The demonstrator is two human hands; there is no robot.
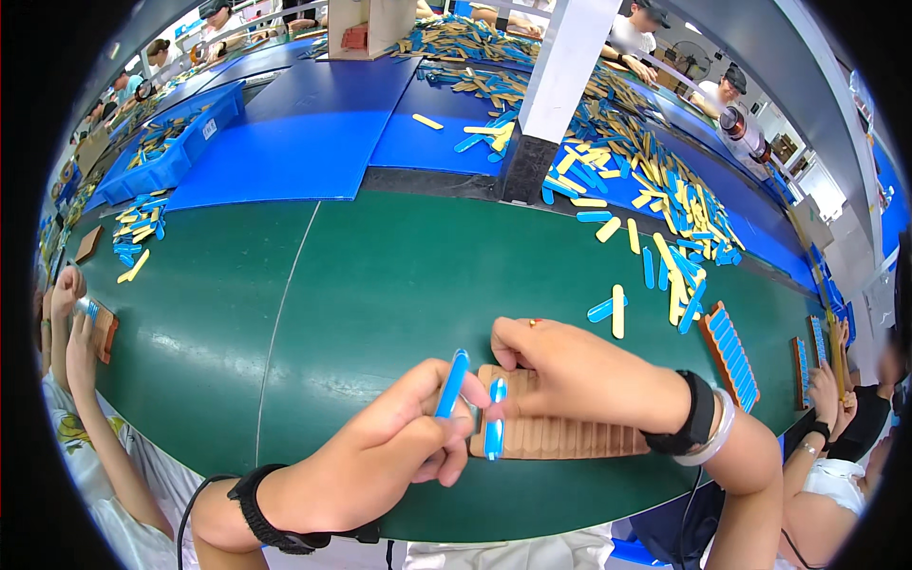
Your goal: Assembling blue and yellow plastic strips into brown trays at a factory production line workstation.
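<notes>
Fingers of the left hand [404,437] pinch a glossy blue round-ended strip [454,383]; those of the right hand [575,370] touch a second blue strip [494,440] on a brown grooved block [575,440] near the front edge of the green table [380,256], their grip unclear. A loose pinch could drop one strip; a knock could dislodge the other.

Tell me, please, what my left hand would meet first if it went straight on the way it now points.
Your left hand points right and away from you, so it would probably meet the grooved brown tray first, at its left end. Depth is unclear: your right hand might come sooner.
</notes>
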